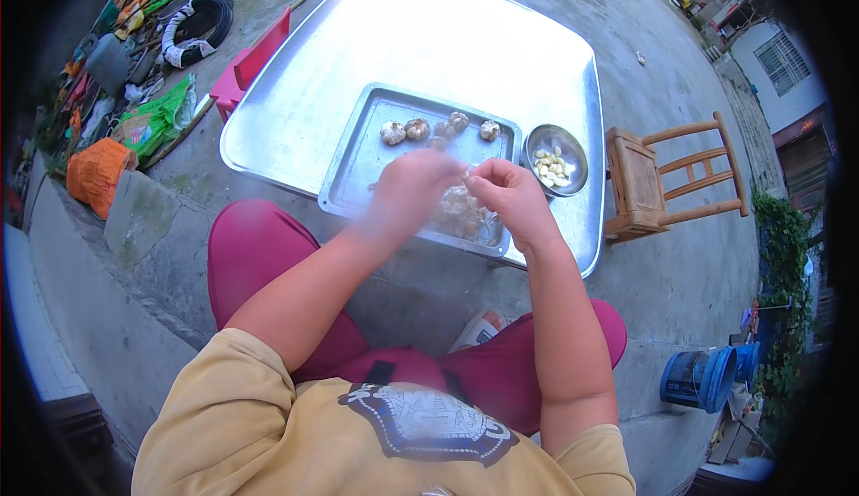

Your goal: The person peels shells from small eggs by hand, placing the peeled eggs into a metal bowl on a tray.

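My left hand (416, 184), partly blurred, is over the metal tray with its fingertips drawn together against those of my right hand. My right hand (511, 194) pinches a small pale piece, seemingly a garlic clove (468, 176), at the point where both hands meet; the fingers hide most of it. Several whole garlic bulbs (417, 129) lie along the far half of the rectangular tray (349, 153). Under my hands is a heap of papery garlic skins (463, 212). A round metal bowl (582, 160) with peeled garlic cloves (553, 168) stands just right of the tray.
Everything stands on a shiny metal table (282, 133). A wooden chair (637, 177) is at its right, a red plastic chair (255, 59) at its left. Bags, a black hose coil (215, 19) and an orange sack (100, 170) lie further left. Blue buckets (698, 378) stand lower right.
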{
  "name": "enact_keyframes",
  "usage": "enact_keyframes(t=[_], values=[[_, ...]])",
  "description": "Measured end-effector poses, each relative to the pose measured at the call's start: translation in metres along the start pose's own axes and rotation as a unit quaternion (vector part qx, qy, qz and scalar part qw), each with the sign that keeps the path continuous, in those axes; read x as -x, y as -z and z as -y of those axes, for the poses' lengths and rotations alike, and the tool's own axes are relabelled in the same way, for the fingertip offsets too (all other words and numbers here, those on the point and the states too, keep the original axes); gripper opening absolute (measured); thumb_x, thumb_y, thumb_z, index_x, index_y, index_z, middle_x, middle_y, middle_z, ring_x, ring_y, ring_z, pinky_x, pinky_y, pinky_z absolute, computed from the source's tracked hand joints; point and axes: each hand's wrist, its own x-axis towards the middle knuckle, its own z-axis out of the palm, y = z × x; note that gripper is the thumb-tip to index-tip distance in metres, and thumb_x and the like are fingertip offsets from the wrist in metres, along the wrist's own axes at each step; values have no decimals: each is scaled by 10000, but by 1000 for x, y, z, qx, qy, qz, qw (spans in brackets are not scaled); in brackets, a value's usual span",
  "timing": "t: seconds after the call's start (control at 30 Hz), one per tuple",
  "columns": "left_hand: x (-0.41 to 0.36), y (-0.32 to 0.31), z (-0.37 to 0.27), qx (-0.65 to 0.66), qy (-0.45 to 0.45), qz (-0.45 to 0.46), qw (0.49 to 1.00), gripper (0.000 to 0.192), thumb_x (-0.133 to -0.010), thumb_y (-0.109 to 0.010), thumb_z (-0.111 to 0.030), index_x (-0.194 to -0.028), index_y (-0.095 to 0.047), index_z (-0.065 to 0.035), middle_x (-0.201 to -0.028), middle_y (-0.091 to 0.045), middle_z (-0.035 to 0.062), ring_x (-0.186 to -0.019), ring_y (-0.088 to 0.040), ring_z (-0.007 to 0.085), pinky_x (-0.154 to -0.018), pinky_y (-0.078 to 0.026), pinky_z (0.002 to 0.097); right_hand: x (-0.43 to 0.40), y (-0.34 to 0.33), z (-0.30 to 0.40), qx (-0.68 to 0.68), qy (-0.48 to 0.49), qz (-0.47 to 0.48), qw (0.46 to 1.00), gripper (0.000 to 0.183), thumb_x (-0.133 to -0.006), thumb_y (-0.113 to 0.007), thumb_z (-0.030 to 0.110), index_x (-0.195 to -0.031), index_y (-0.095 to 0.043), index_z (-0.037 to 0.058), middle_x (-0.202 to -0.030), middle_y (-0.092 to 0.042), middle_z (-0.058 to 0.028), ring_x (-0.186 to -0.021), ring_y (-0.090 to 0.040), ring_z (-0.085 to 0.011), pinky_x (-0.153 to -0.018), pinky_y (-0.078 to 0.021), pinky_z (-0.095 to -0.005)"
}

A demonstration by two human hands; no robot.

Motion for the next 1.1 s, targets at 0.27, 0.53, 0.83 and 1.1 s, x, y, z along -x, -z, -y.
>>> enact_keyframes(t=[0.27, 0.53, 0.83, 1.1], values=[[2, -3, -6, -41, -14, -1, 999, 129, -879, -749, -125, -996, -764, -72, -909, -719, 110, -856, -692, 306, -766, -551, 379, -1, -5, -5, -84, 0, 2, 997, 122, -906, -699, 79, -832, -603, 95, -740, -541, 72, -656, -442, -34, -602, -344, -226], [-1, -9, -1, 251, 237, 76, 935, 171, -965, -714, -134, -1091, -748, -24, -863, -696, 29, -761, -634, 127, -686, -517, 278, -3, -1, -1, -170, -49, 28, 984, 128, -893, -675, 76, -825, -573, 116, -712, -520, 57, -621, -464, -58, -587, -359, -229], [-6, 1, 8, 532, 397, 53, 746, 259, -1021, -667, -174, -1227, -691, -19, -979, -650, -10, -789, -560, 46, -710, -501, 203, -2, -3, -5, -79, -5, 37, 996, 105, -873, -665, 84, -812, -582, 104, -741, -533, 63, -635, -456, -61, -600, -362, -234], [-7, -1, 7, 407, 348, 62, 842, 260, -984, -677, -142, -1213, -678, -20, -950, -637, -17, -772, -527, 51, -694, -454, 203, 0, -10, -9, 298, 88, -92, 946, 104, -883, -654, 142, -873, -636, 40, -771, -632, -60, -727, -628, -193, -689, -487, -331]])
